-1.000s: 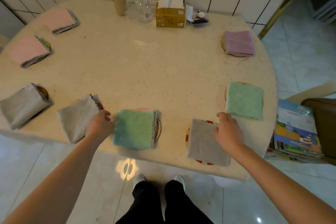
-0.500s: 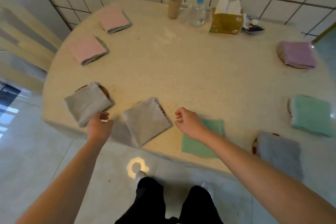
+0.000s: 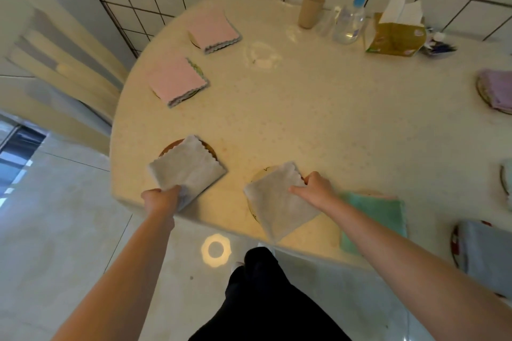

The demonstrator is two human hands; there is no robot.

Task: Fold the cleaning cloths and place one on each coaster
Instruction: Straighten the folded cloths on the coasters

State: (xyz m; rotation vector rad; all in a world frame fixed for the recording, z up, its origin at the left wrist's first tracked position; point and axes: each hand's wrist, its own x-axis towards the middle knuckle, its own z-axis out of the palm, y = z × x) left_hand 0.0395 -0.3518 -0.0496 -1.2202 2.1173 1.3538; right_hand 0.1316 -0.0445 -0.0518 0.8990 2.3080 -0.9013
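Your left hand [image 3: 162, 199] pinches the near corner of one grey cloth [image 3: 187, 169]; your right hand [image 3: 315, 188] grips the other grey cloth [image 3: 277, 202], probably to square each over its coaster [image 3: 170, 147].

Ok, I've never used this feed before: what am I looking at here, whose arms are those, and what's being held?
One camera, worn on a person's head, looks down at their bare arms and a round table. The left hand grips the near corner of a folded grey cloth on a coaster. The right hand pinches a second grey cloth on the next coaster. Two pink cloths lie farther back; a cup, pump bottle and tissue box stand by the wall.
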